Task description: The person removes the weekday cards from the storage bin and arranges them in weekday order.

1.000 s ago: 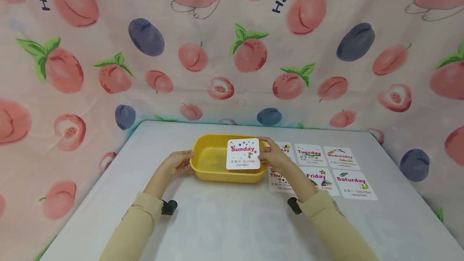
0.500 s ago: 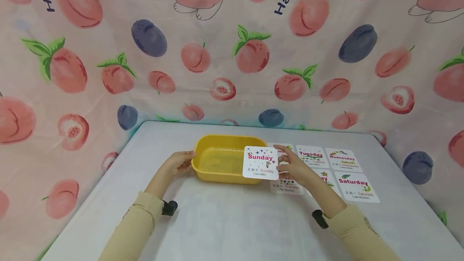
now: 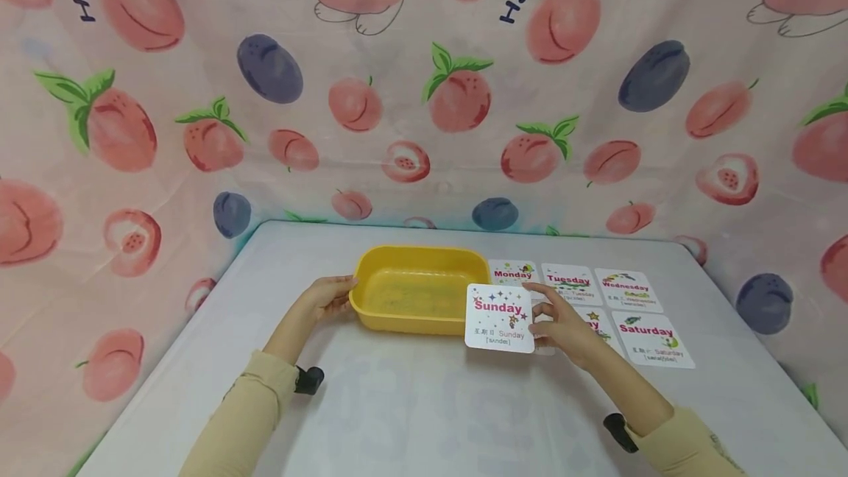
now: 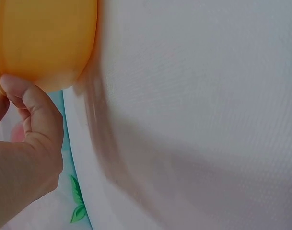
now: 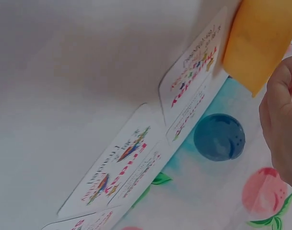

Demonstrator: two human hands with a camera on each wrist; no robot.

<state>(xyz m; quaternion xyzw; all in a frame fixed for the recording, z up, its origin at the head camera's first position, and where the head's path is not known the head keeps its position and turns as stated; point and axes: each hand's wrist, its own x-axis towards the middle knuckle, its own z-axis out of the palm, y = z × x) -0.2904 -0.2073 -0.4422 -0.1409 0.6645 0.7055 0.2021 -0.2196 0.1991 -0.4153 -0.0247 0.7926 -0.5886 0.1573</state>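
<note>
At the middle of the table is a yellow plastic basin (image 3: 397, 321) with nothing visible in it. My left hand (image 3: 329, 297) pinches the rim at its left end; the left wrist view shows thumb and fingers (image 4: 42, 110) meeting on that rim. A square white "Sunday" card (image 3: 499, 319) is held up by its right edge in my right hand (image 3: 563, 326), near the basin's front right corner, its printed face toward the head camera. This card covers part of the basin and most of the Thursday card (image 5: 196, 67), which the right wrist view shows lying flat.
Right of the basin, day cards lie in two rows: Monday (image 3: 513, 272), Tuesday (image 3: 568, 280) and Wednesday (image 3: 627, 288) behind, Saturday (image 3: 652, 339) and a partly hidden Friday card (image 5: 112, 163) in front. A fruit-print cloth (image 3: 444, 190) rises behind the white table (image 3: 397, 403).
My right hand has carried the Sunday card from above the basin's right part rightward and toward the table's front. The left hand and the basin have stayed in place.
</note>
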